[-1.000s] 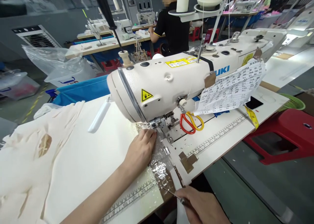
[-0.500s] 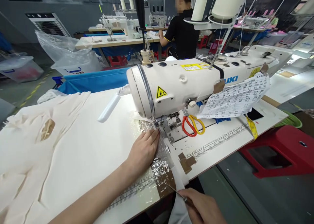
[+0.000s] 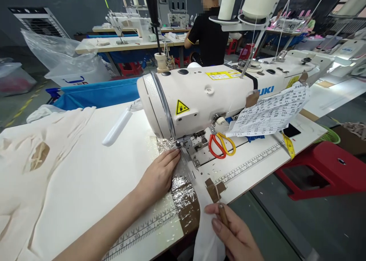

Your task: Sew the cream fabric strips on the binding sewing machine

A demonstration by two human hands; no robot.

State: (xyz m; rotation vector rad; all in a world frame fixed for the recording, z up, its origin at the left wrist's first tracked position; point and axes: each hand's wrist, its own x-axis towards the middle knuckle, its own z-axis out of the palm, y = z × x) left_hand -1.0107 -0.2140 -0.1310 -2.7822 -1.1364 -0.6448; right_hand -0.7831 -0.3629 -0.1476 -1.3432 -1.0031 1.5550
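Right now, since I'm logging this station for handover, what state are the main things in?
Sewing machine: upright; running or stopped unclear
Wooden-handled tool: held
Right hand: gripping the tool
Left hand: palm-down near the needle area
White strip: hanging over the table edge
Scissors: blades partly hidden
Paper sheet: taped up, bent
Beige cloth: spread, wrinkled
Red stool: upright

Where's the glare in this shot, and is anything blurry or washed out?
Head view: broken white glare on the clear film by the left hand; head view, far right: a tabletop looks washed out; head view, below: the thin tip of the tool in the right hand looks blurred.
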